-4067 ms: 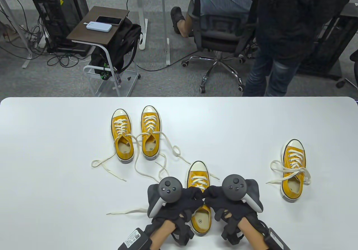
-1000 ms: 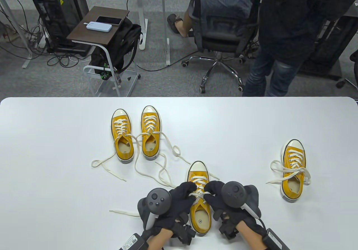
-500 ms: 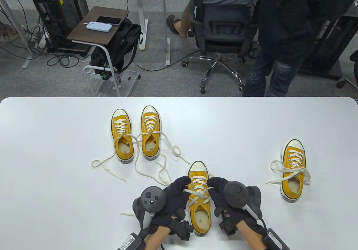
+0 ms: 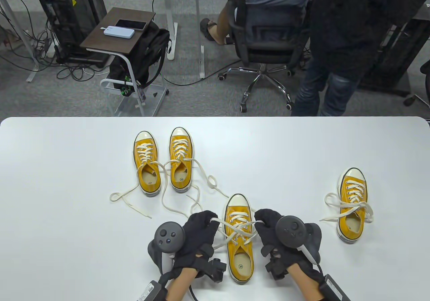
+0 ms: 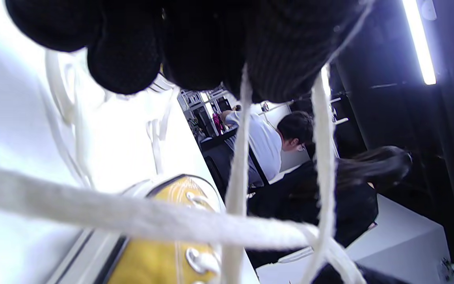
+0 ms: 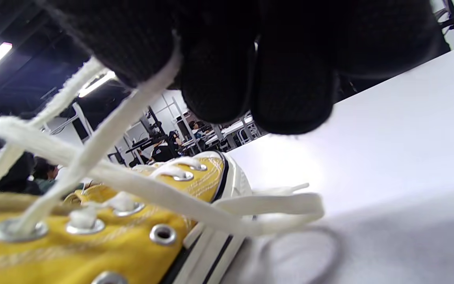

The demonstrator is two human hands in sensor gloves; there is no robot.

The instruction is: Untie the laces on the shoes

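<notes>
A yellow sneaker (image 4: 240, 251) stands at the table's front centre, toe pointing away. My left hand (image 4: 209, 219) pinches a white lace strand (image 4: 224, 224) and holds it out to the shoe's left. My right hand (image 4: 261, 217) pinches the other strand and holds it out to the right. The strands cross over the tongue. In the left wrist view the gloved fingers (image 5: 195, 47) grip lace strands (image 5: 241, 157) above the sneaker (image 5: 160, 256). In the right wrist view the fingers (image 6: 211, 71) grip strands (image 6: 108, 122) that rise from the sneaker's (image 6: 85, 236) eyelets.
Two yellow sneakers (image 4: 146, 167) (image 4: 181, 159) stand at the back left, their loose laces (image 4: 198, 193) trailing toward my left hand. A fourth sneaker (image 4: 352, 205) with a tied bow stands at the right. People and a chair are beyond the table's far edge.
My hands have moved apart, left hand leftward and right hand rightward, drawing the lace strands outward from the front sneaker. The lace end on the table has slid toward the shoe.
</notes>
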